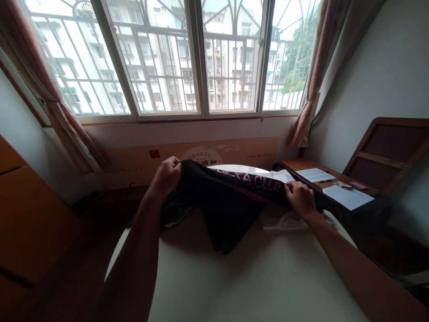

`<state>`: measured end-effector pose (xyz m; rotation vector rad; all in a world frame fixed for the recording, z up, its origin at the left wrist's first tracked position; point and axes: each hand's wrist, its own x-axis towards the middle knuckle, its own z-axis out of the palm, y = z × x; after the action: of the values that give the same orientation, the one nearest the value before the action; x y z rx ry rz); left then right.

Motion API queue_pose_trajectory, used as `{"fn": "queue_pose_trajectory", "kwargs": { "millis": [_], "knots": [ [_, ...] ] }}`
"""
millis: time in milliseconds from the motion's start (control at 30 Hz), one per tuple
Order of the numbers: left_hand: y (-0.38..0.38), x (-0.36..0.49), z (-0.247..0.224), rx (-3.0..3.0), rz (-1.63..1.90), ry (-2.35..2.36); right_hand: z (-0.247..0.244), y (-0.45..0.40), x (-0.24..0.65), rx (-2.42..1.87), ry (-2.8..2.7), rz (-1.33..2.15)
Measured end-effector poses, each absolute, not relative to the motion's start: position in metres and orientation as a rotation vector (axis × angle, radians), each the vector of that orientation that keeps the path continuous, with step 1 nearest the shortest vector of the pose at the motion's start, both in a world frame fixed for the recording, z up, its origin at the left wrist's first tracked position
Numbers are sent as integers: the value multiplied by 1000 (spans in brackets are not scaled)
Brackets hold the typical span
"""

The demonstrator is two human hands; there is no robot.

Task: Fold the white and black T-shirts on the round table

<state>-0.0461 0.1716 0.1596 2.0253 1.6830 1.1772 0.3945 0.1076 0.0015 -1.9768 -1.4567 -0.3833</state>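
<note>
A black garment with pink lettering point(228, 205), perhaps a T-shirt, is stretched between my two hands above a white table point(208, 277). At its left end my left hand point(168, 174) is closed in a fist on the cloth. My right hand point(300, 197) pinches the other end, near the printed letters. The lower part of the cloth hangs down to a point over the tabletop. Behind it, a dark piece of cloth point(172, 214) lies on the left, and a whitish, see-through item point(284, 221) on the right; its kind is unclear.
Beyond the table, a printed cardboard panel point(258, 154) leans under the barred window. To the right stands a wooden desk point(291, 166) with paper sheets point(348, 197) on it. An orange-brown cabinet point(33, 223) is at left, and curtains point(303, 120) frame the window.
</note>
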Motion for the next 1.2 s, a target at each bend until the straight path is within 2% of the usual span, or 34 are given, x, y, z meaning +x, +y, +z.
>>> {"fn": "queue_pose_trajectory", "kwargs": {
  "millis": [67, 133, 200, 333, 433, 567, 700, 833, 933, 1033, 1100, 1200],
  "knots": [
    [175, -56, 154, 2115, 936, 1801, 9, 104, 380, -1795, -1477, -513],
    [172, -55, 150, 2264, 810, 1704, 18, 96, 356, -1528, -1586, -512],
    [165, -46, 148, 2377, 711, 1478, 24, 82, 326, -1277, -1810, -319],
    [154, -21, 143, 2352, 186, 1096, 23, 44, 258, -1025, -2362, 152],
    [157, -11, 131, 2328, -105, 1138, 15, 22, 220, -886, -2624, 187],
    [168, -14, 118, 2320, -261, 1302, 19, 15, 208, -880, -2637, 308],
    [173, -18, 115, 2293, -246, 1301, 45, 13, 232, -867, -2132, 873],
    [174, -18, 110, 2262, -300, 1374, 80, 0, 269, -798, -1795, 1257],
    [176, -17, 104, 2063, -322, 1449, 98, -7, 287, -696, -2060, 1600],
    [182, -21, 103, 2058, -193, 1469, 98, -5, 288, -404, -2474, 2057],
    [190, -28, 105, 2227, 25, 1525, 91, 1, 286, -460, -2501, 2071],
    [203, -50, 107, 2375, 528, 1730, 79, 10, 287, -748, -2320, 1764]
  ]
}}
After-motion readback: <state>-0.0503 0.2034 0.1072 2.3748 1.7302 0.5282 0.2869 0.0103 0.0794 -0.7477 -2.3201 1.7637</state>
